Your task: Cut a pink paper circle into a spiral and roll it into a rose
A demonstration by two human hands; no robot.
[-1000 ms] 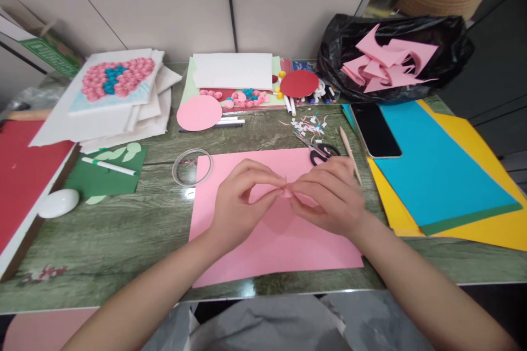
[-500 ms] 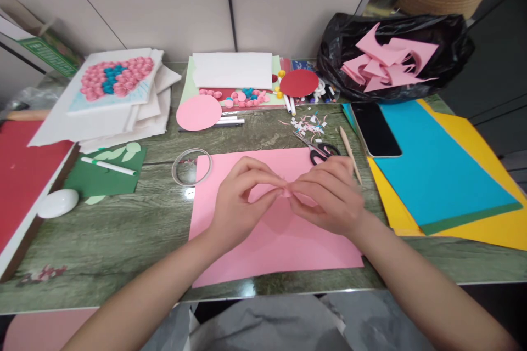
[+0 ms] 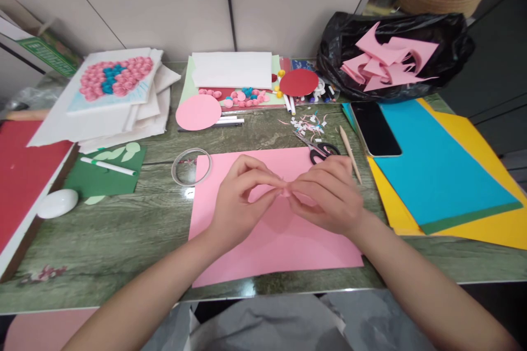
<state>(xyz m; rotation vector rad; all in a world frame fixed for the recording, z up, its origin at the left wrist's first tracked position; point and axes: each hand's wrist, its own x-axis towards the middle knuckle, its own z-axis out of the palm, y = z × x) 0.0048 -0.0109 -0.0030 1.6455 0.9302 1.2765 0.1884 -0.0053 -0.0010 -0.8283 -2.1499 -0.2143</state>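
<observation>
Both my left hand (image 3: 245, 197) and my right hand (image 3: 329, 194) pinch a small pink paper piece (image 3: 285, 192) between their fingertips. Most of the piece is hidden by the fingers, so its exact form is unclear. Beneath the hands lies a flat sheet of pink paper (image 3: 263, 252). Black-handled scissors (image 3: 316, 149) rest just beyond my right hand, partly over the sheet's far edge. A pointed wooden stick (image 3: 349, 153) lies to the right of them. At the sheet's left corner is a roll of tape (image 3: 175, 169).
A black bag (image 3: 333, 49) holds pink paper offcuts. On blue paper (image 3: 444, 170) rests a phone (image 3: 377, 129). Pink and blue paper roses (image 3: 117, 77) cover a picture at back left. A pink oval (image 3: 198, 112), small paper scraps (image 3: 308, 125) and a white egg-shaped object (image 3: 57, 203) lie around.
Almost nothing differs. My hands stay pinched together over the pink sheet, with only a very slight shift to the left.
</observation>
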